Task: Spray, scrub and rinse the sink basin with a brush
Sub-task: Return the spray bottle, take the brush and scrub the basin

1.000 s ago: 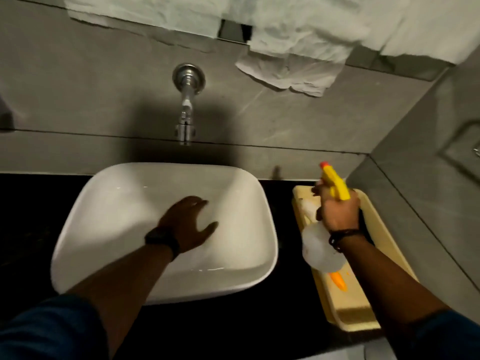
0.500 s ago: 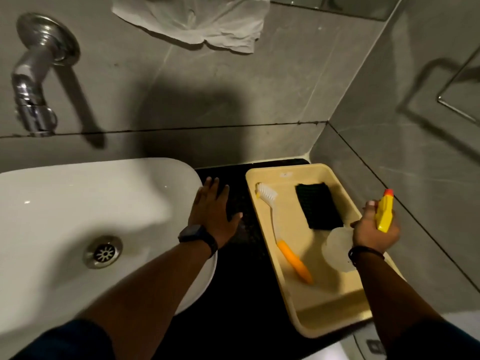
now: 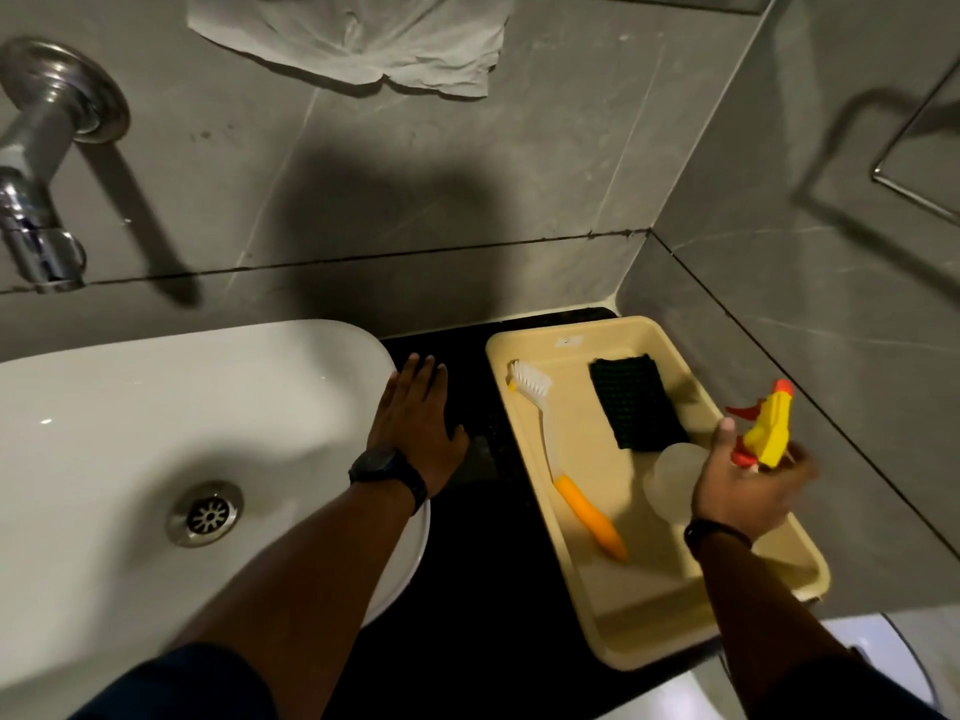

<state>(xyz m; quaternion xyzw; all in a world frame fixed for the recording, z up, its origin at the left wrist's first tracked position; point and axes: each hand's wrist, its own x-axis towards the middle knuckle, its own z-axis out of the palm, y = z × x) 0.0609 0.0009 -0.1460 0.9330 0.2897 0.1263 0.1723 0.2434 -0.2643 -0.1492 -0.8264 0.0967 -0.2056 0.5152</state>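
Observation:
The white sink basin (image 3: 130, 423) fills the left, with its metal drain (image 3: 205, 513) showing. My left hand (image 3: 415, 413) lies flat on the basin's right rim and the black counter, fingers spread, holding nothing. To the right stands a cream tray (image 3: 649, 615). In it lie a brush (image 3: 561, 459) with white bristles and an orange handle, and a dark scrub pad (image 3: 636, 402). My right hand (image 3: 748, 485) grips the neck of a spray bottle (image 3: 769, 428) with a yellow and red trigger head, its clear body low over the tray's right side.
A chrome tap (image 3: 36, 200) juts from the grey tiled wall at the upper left. Crumpled paper (image 3: 353, 33) hangs on the wall above. The tray sits in the corner against the right wall, and the black counter (image 3: 488, 589) runs between basin and tray.
The view has swung right from the basin to the tray. My left hand left the basin's inside for its right rim. My right hand has lowered the spray bottle over the tray.

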